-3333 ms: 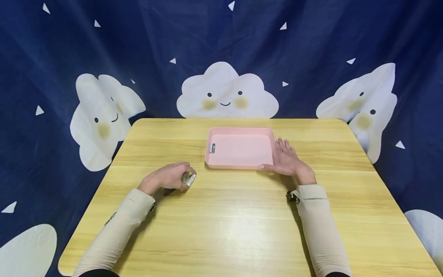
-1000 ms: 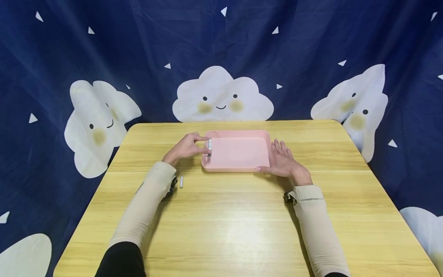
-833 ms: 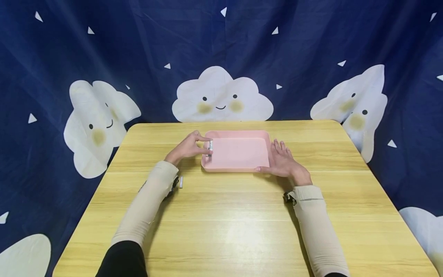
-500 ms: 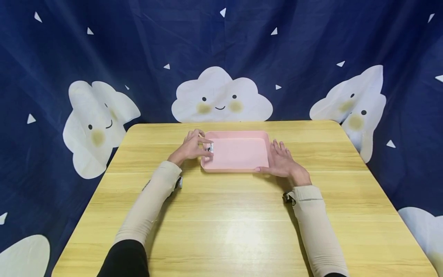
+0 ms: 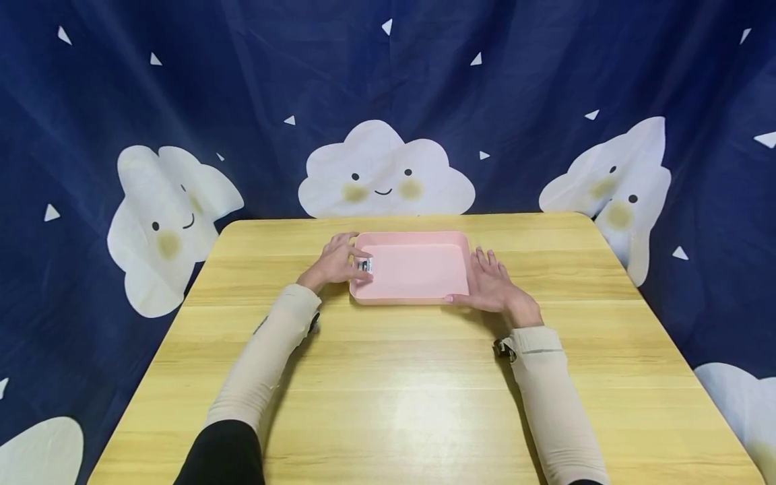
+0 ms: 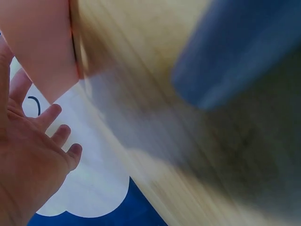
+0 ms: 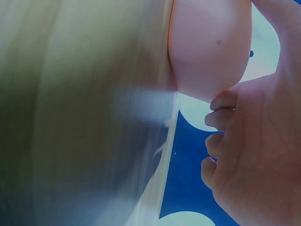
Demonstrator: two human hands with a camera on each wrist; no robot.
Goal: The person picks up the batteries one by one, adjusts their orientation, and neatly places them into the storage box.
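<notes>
My left hand (image 5: 335, 263) reaches over the left end of a shallow pink tray (image 5: 412, 300), thumb and forefinger pinching a small silver-and-black battery (image 5: 366, 265) by its ends, low inside the tray. That hand's fingers hide part of the battery. The left wrist view shows the hand (image 6: 33, 150) beside the tray's wall (image 6: 47, 42), its battery out of sight. My right hand (image 5: 492, 283) lies with straight fingers along the tray's right side, its thumb at the front rim. In the right wrist view its fingers (image 7: 218, 110) are close to the tray's corner (image 7: 211, 52).
A blurred blue-grey cylinder (image 6: 225, 61) looms close to the left wrist camera. In the head view a small pale piece (image 5: 316, 327) peeks out beside the left wrist. The wooden table (image 5: 412, 404) carries the tray near its far edge, with a dark blue cloud-print curtain (image 5: 261, 81) behind.
My left hand has carried the battery from the table at the left into the tray's left end and lowered it. The right hand has stayed at the tray's right side.
</notes>
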